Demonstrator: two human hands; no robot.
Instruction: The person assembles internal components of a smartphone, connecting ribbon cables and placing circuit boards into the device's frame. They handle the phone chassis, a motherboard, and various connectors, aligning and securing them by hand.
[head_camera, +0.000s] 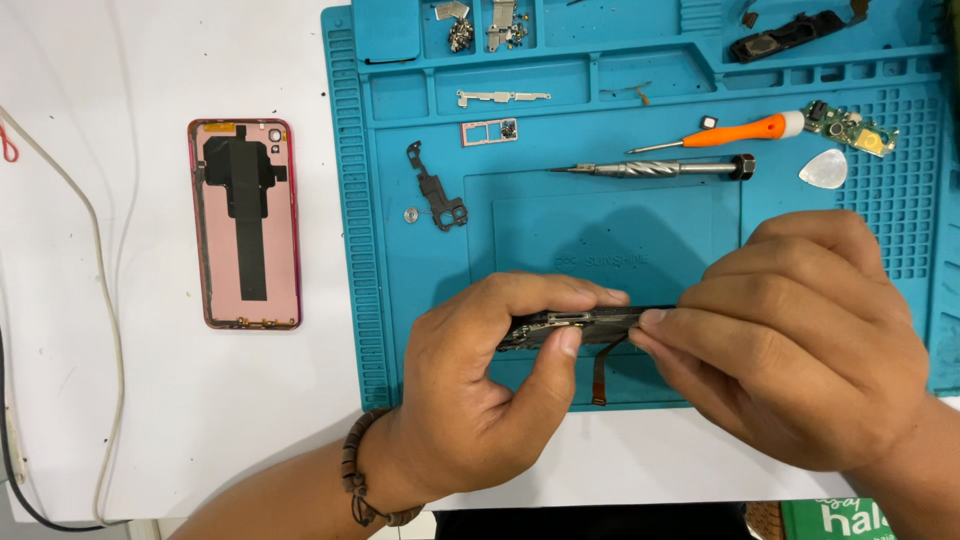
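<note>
Fingers of left hand (470, 385) & right hand (800, 350) pinch phone body (585, 325) edge-on; ribbon flex (602, 372) dangles below fingertips, prob. still attached. Keep grip light, avoid tugging flex.

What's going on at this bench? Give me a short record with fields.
Left hand: pinches the phone body edge-on, wears a bead bracelet
Right hand: fingertips grip the phone body's other end
Hanging: a flex cable below the phone body
Surface: blue work mat on a white table
Tools: orange screwdriver, metal screwdriver, white pick
Aside: pink back cover left of the mat
</note>
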